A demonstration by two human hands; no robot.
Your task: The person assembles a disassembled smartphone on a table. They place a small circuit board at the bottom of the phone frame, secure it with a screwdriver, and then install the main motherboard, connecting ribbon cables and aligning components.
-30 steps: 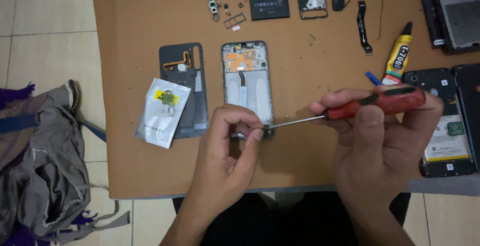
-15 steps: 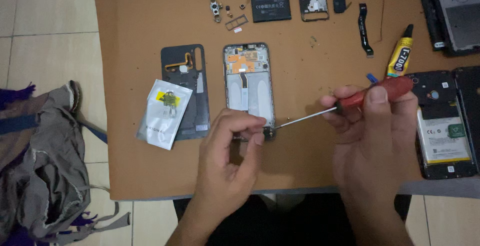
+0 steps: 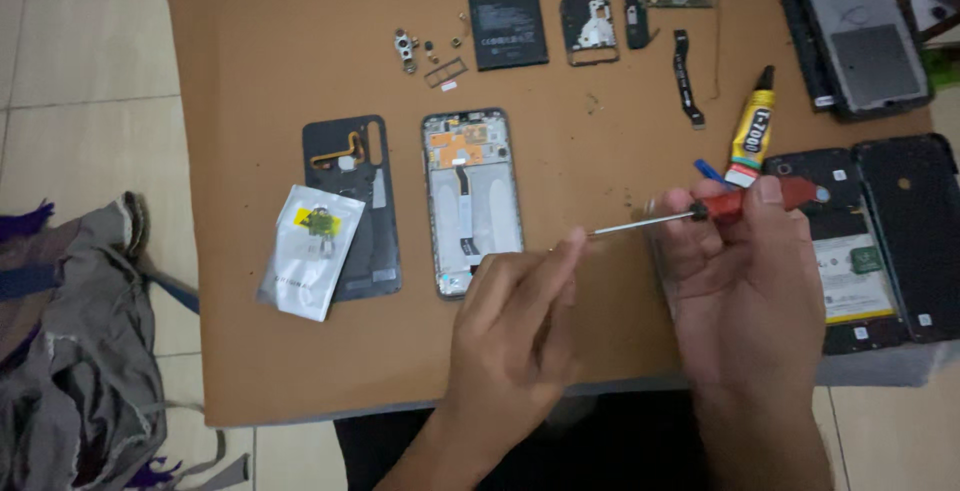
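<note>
Red-handled screwdriver [image 3: 720,206] clamped in right hand [image 3: 745,281], centre right.
Left hand [image 3: 520,331] fingers loosely curled, empty, fingertip at screwdriver tip, beside phone frame [image 3: 472,201].

Screwdriver [image 3: 700,213] has a shiny metal shaft and red plastic grip; matt brown cardboard mat [image 3: 260,71], glossy plastic pouch [image 3: 310,266].

Red-handled screwdriver [image 3: 700,213], level, shaft pointing left

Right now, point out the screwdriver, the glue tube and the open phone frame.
screwdriver [image 3: 770,196], head view, on its red handle in the right hand.
glue tube [image 3: 751,136], head view, on its yellow body.
open phone frame [image 3: 495,206], head view, on the pale middle plate.
</note>
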